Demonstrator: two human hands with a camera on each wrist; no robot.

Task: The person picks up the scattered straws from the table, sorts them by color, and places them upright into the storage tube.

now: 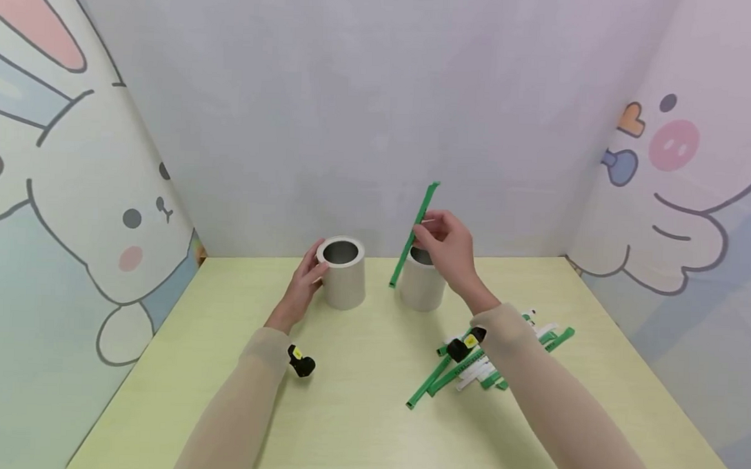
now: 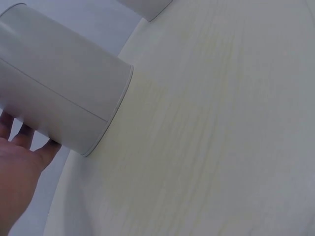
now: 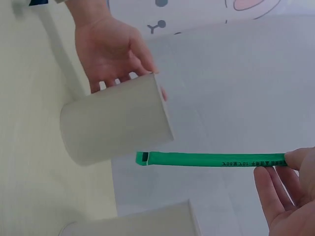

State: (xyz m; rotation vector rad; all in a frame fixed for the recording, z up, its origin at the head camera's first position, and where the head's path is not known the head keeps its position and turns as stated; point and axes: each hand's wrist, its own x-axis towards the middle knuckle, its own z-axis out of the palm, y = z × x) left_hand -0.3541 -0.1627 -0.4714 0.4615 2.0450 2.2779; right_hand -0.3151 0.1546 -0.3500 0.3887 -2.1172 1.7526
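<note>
My left hand (image 1: pixel 300 287) holds the left white canister (image 1: pixel 344 288) from its left side, thumb up at the rim and fingers along the wall. That canister stands upright on the table, its top uncovered and its inside dark. In my right hand (image 1: pixel 452 254) a straw in a green printed wrapper (image 3: pixel 211 159) is pinched between thumb and fingertips. In the head view the straw slants in front of the right white canister (image 1: pixel 422 291), its lower end beside that canister's left wall. My right hand partly hides the right canister's rim.
Several green and white wrapped straws (image 1: pixel 460 371) lie in a loose pile on the pale yellow table (image 1: pixel 344 413), partly under my right forearm. A plain pale curtain (image 1: pixel 379 124) hangs behind the table. Cartoon-printed panels (image 1: pixel 675 203) stand at both sides.
</note>
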